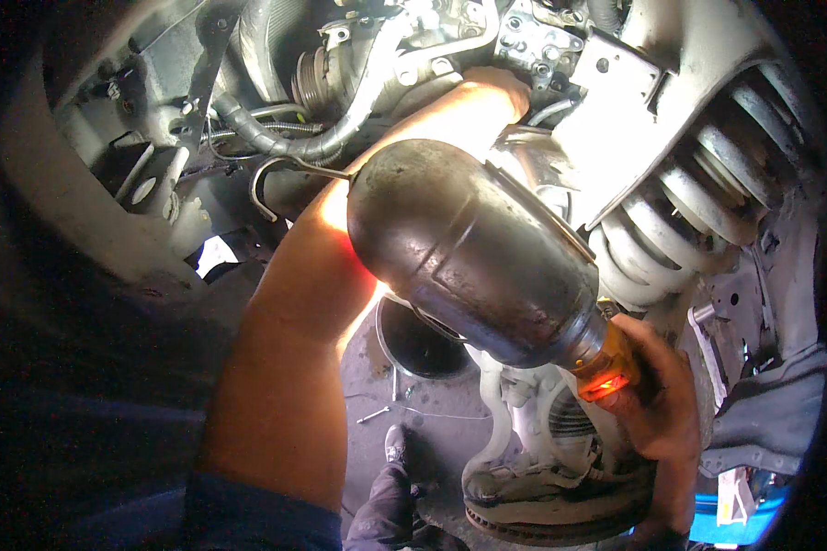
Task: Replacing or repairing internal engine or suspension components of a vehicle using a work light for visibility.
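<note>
My right hand (662,386) is wrapped round the orange handle (608,363) of a work lamp (469,253). The lamp has a dark, scuffed metal hood and a wire hook (265,184) at its far end. It lies slantwise in front of my left forearm, its light falling on the arm and the parts behind. My left hand (498,92) reaches deep into the vehicle's engine area, beside a light-metal block with several ports (538,46). Its fingers are hidden among the parts, so whether it holds anything does not show.
A coil spring (675,216) stands at right, above a brake disc (560,525). A thick hose (289,142) and a ribbed pulley (311,78) sit at upper left. Below are a dark round container (423,344), a small metal tool (374,415) on the floor and a shoe (395,444).
</note>
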